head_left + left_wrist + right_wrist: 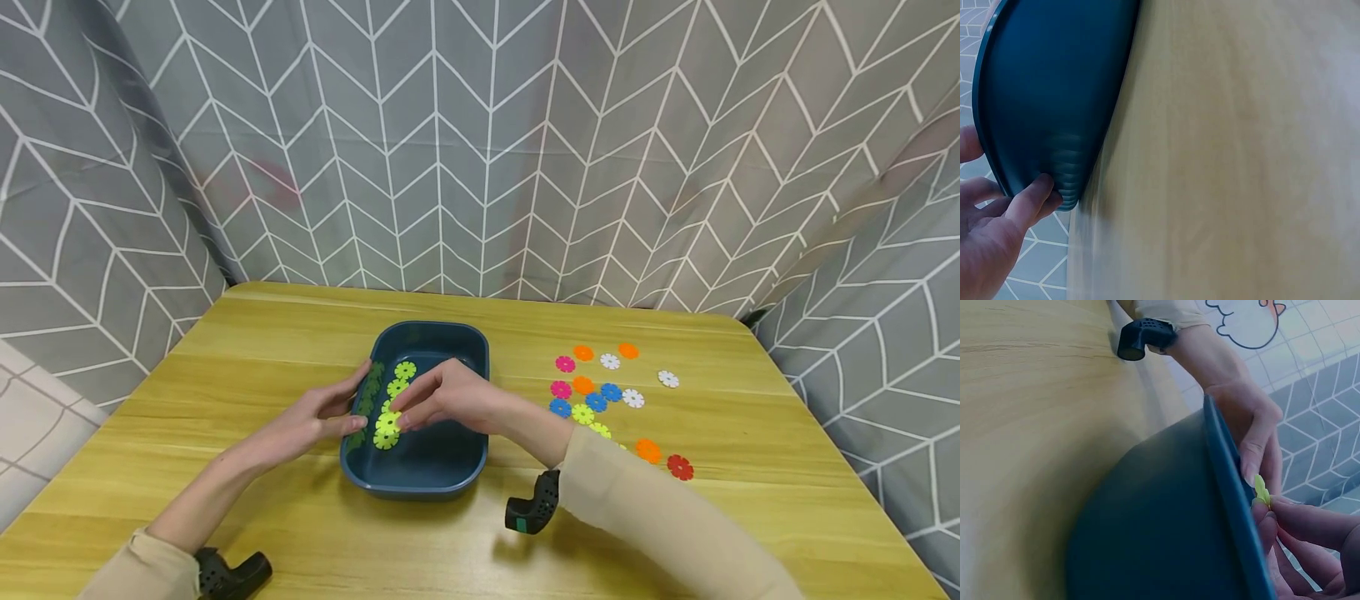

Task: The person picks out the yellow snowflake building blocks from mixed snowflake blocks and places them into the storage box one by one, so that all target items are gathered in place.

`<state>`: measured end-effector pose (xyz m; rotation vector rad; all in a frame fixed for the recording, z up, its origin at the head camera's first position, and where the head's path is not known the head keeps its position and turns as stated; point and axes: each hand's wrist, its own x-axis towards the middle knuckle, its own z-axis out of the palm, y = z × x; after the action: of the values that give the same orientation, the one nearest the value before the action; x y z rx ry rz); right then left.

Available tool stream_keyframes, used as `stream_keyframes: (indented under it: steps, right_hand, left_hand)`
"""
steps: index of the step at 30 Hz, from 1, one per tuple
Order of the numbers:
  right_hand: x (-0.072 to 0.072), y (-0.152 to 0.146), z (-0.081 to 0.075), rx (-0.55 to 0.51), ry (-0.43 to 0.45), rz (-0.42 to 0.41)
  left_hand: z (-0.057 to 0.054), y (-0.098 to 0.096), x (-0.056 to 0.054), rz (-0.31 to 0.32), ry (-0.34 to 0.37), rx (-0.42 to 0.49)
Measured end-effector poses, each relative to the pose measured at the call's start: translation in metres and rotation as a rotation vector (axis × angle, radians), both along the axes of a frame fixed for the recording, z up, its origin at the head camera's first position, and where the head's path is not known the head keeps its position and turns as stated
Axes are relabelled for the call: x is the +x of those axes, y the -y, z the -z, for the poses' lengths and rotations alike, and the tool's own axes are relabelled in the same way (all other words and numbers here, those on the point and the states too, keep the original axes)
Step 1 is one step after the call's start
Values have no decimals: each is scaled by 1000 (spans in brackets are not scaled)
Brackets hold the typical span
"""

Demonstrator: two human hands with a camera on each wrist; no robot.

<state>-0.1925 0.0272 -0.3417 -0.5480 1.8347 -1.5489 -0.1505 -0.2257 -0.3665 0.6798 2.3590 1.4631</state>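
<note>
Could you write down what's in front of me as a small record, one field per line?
Left hand: holds the left wall of the bin
Right hand: pinches a yellow-green disc
Bin: dark blue, on a wooden table
Bin contents: a row of yellow-green discs
Loose discs: orange, pink, white, blue, yellow-green and red, right of the bin
Backdrop: grey fabric with white chevron lines

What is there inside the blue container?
Yellow-green flower-shaped discs lie inside the blue container, toward its left side. The right hand pinches one and hides part of the inside; whatever is beneath cannot be seen.
</note>
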Motion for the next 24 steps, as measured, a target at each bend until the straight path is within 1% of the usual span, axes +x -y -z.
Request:
stream_keyframes:
  steps: [4, 9, 18, 24]
  right_hand:
    - [1, 6, 4, -4, 28, -5]
    - [3, 12, 9, -6, 54, 0]
    - [4, 19, 17, 2, 61, -20]
    - [4, 21, 19, 23, 44, -22]
  left_hand:
    - [0, 0, -1, -3, 11, 11]
    - [0, 0, -1, -11, 4, -9]
    - [0, 0, 0, -16, -3, -28]
    - [-1, 0, 0, -19, 0, -29]
